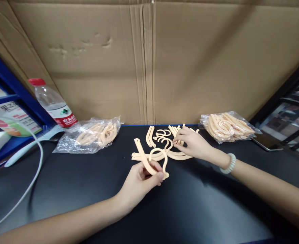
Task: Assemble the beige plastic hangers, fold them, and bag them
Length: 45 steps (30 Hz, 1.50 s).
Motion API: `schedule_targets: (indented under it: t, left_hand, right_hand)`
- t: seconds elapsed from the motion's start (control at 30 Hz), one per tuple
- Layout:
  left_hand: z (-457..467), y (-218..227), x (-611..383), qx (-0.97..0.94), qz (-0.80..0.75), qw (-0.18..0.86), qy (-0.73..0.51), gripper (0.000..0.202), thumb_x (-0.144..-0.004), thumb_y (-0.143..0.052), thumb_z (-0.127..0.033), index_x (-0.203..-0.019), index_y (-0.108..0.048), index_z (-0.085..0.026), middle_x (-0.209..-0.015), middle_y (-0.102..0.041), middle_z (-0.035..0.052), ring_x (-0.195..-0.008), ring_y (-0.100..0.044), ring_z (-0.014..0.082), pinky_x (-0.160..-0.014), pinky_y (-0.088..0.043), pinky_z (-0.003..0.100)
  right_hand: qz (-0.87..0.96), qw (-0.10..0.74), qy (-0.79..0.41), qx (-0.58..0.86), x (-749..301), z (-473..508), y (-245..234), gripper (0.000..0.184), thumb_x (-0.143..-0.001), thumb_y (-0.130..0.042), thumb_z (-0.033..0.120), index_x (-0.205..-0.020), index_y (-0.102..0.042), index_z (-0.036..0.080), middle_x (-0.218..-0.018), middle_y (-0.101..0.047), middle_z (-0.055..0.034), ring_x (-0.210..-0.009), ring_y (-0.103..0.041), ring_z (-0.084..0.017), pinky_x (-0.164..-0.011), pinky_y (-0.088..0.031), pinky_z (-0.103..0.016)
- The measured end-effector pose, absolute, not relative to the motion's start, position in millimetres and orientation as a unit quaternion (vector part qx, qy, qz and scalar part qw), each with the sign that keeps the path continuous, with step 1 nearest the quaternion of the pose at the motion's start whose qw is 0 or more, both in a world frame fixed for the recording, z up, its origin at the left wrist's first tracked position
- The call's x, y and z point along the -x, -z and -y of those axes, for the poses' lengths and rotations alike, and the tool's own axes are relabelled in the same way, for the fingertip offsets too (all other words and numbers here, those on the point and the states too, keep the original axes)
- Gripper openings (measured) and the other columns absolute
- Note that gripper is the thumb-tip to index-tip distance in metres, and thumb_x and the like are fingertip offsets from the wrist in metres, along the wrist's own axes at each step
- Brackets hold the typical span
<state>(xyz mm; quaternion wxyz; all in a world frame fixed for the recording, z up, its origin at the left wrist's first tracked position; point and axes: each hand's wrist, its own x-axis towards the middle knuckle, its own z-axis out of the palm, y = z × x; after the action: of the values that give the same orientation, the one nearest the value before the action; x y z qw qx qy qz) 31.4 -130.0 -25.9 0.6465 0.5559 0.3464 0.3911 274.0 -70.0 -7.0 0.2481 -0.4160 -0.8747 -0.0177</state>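
In my left hand (145, 179) is a partly joined folding hanger: one curved beige arm (143, 156) and a hook (166, 159), pinched where they meet. Just behind it lies an assembled hanger (177, 155) on the black table. My right hand (188, 140) is lowered over the loose hanger pieces at the back, its fingers bent and close together. What sits between those fingertips is partly hidden by the hand. Loose hooks (162, 134) lie left of my right hand, with two hanger arms (150, 136) beside them. More arms (173, 129) show behind the fingers.
Clear bags of beige hanger pieces lie at left (95, 134) and right (228, 127). A red-capped water bottle (52, 105) leans at the left, near a white cable (39, 162). A dark flat device (267, 141) lies far right. Cardboard (101, 67) walls off the back.
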Motion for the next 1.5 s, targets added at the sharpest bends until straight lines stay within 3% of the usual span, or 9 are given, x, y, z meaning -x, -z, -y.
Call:
schedule_targets:
  t: [0.1, 0.3, 0.53, 0.73, 0.87, 0.97, 1.2, 1.37, 1.5]
  left_hand:
    - [131, 26, -31, -0.545, -0.353, 0.649, -0.396, 0.024, -0.075, -0.076, -0.031, -0.080, -0.062, -0.013, -0.073, -0.064, 0.0014, -0.063, -0.059, 0.0111, -0.059, -0.050, 0.022]
    - [131, 28, -30, -0.526, -0.360, 0.658, -0.401, 0.028, -0.073, -0.079, -0.033, -0.087, -0.067, -0.012, -0.072, -0.068, 0.0032, -0.064, -0.062, 0.0120, -0.064, -0.051, 0.023]
    - [129, 29, -28, -0.484, -0.361, 0.687, -0.404, 0.030, -0.070, -0.081, -0.030, -0.093, -0.074, -0.012, -0.076, -0.071, 0.0058, -0.069, -0.064, 0.0133, -0.069, -0.053, 0.024]
    - [126, 28, -26, -0.478, -0.348, 0.702, -0.397, 0.024, -0.067, -0.081, -0.024, -0.088, -0.077, -0.013, -0.076, -0.071, 0.0059, -0.069, -0.064, 0.0142, -0.067, -0.053, 0.024]
    - [126, 24, -29, -0.482, -0.339, 0.702, -0.399, 0.018, -0.066, -0.081, -0.023, -0.079, -0.076, -0.013, -0.073, -0.070, 0.0048, -0.066, -0.062, 0.0138, -0.067, -0.053, 0.025]
    - [127, 22, -30, -0.476, -0.343, 0.703, -0.402, 0.017, -0.064, -0.081, -0.021, -0.078, -0.076, -0.014, -0.073, -0.069, 0.0047, -0.067, -0.062, 0.0139, -0.068, -0.053, 0.026]
    - [125, 22, -29, -0.486, -0.357, 0.696, -0.391, 0.017, -0.063, -0.082, -0.019, -0.078, -0.076, -0.013, -0.077, -0.069, 0.0047, -0.068, -0.061, 0.0134, -0.067, -0.051, 0.024]
    - [124, 22, -29, -0.538, -0.351, 0.661, -0.389, 0.012, -0.069, -0.081, -0.021, -0.073, -0.072, -0.014, -0.065, -0.065, 0.0007, -0.062, -0.058, 0.0100, -0.064, -0.047, 0.021]
    - [122, 25, -28, -0.537, -0.345, 0.668, -0.383, 0.012, -0.069, -0.081, -0.021, -0.072, -0.071, -0.014, -0.069, -0.067, 0.0010, -0.066, -0.059, 0.0112, -0.066, -0.048, 0.021]
  right_hand:
    - [0.883, 0.192, 0.016, 0.427, -274, 54, 14, 0.013, -0.082, -0.060, 0.011, -0.083, -0.073, 0.015, -0.083, -0.062, -0.0092, -0.082, -0.056, -0.024, -0.075, -0.046, -0.037]
    - [0.869, 0.235, -0.015, 0.434, -272, 47, 22, 0.019, -0.086, -0.055, 0.009, -0.081, -0.072, 0.016, -0.085, -0.062, -0.0076, -0.078, -0.058, -0.019, -0.072, -0.047, -0.032]
    - [0.728, 0.459, -0.101, 0.498, -289, 56, -10, 0.019, -0.089, -0.059, 0.033, -0.090, -0.071, 0.019, -0.069, -0.060, -0.0015, -0.059, -0.051, -0.014, -0.053, -0.039, -0.027]
    - [0.666, 0.525, -0.269, 0.457, -278, 104, -17, 0.022, -0.094, -0.054, 0.039, -0.103, -0.060, 0.020, -0.054, -0.054, 0.0055, -0.041, -0.050, -0.010, -0.041, -0.037, -0.022]
    - [0.609, 0.524, -0.411, 0.430, -261, 128, -10, 0.025, -0.090, -0.060, 0.042, -0.101, -0.059, 0.020, -0.080, -0.070, -0.0046, -0.055, -0.067, -0.015, -0.049, -0.050, -0.025]
    - [0.542, 0.547, -0.487, 0.412, -253, 132, -5, 0.025, -0.084, -0.067, 0.041, -0.096, -0.064, 0.019, -0.093, -0.071, -0.0087, -0.067, -0.068, -0.017, -0.053, -0.052, -0.025]
    - [0.396, 0.604, -0.581, 0.375, -252, 127, 12, 0.019, -0.075, -0.077, 0.026, -0.089, -0.067, 0.019, -0.086, -0.067, -0.0031, -0.062, -0.055, -0.008, -0.056, -0.047, -0.020]
    - [0.333, 0.583, -0.662, 0.333, -247, 131, 22, 0.020, -0.074, -0.078, 0.020, -0.088, -0.065, 0.019, -0.082, -0.065, -0.0013, -0.078, -0.061, -0.011, -0.075, -0.051, -0.023]
    - [0.368, 0.523, -0.694, 0.331, -236, 137, 25, 0.016, -0.078, -0.075, 0.028, -0.089, -0.066, 0.019, -0.098, -0.066, -0.0053, -0.096, -0.061, -0.017, -0.085, -0.049, -0.030]
